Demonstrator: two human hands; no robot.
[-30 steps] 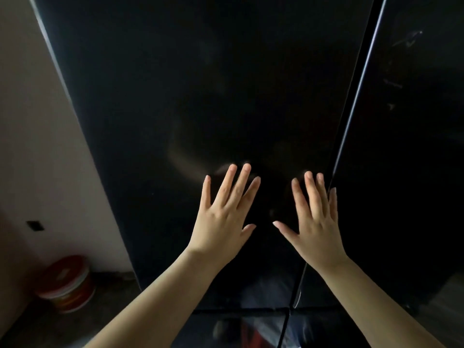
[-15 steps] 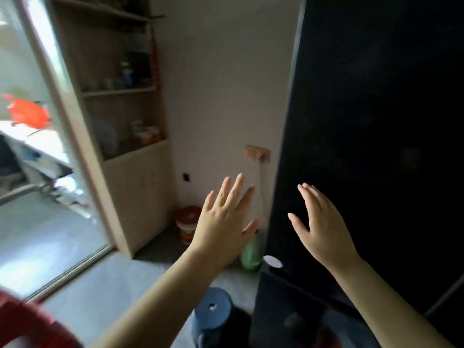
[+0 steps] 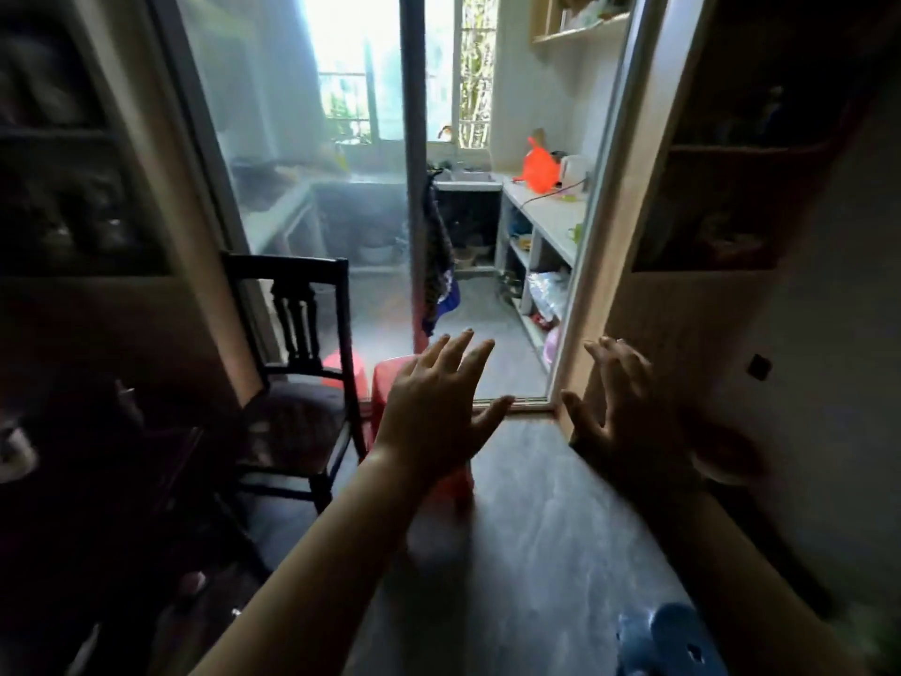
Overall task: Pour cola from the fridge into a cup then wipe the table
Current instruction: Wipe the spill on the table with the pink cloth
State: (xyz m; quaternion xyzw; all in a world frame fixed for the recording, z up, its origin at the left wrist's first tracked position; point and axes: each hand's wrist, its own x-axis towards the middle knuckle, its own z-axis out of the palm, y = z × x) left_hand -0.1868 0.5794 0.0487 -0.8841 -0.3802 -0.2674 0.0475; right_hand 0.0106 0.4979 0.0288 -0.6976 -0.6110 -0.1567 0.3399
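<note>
We hold both arms out ahead of us over a grey floor (image 3: 536, 529), each hand empty with its fingers spread wide. Our left hand (image 3: 434, 412) hangs in front of a red plastic stool (image 3: 390, 383), and our right hand (image 3: 624, 412) hangs just beside the pale frame of a sliding glass door (image 3: 585, 265). A dark wooden chair (image 3: 297, 344) stands to the left of the stool. Through the doorway we see a white counter (image 3: 546, 212) with an orange bag (image 3: 538, 170) on it, and a bright window (image 3: 390, 75) behind. A blue object (image 3: 668, 641), too blurred to name, lies on the floor at lower right. The cola, the cup, the fridge and the table do not show in this view, so we cannot tell where they stand.
</note>
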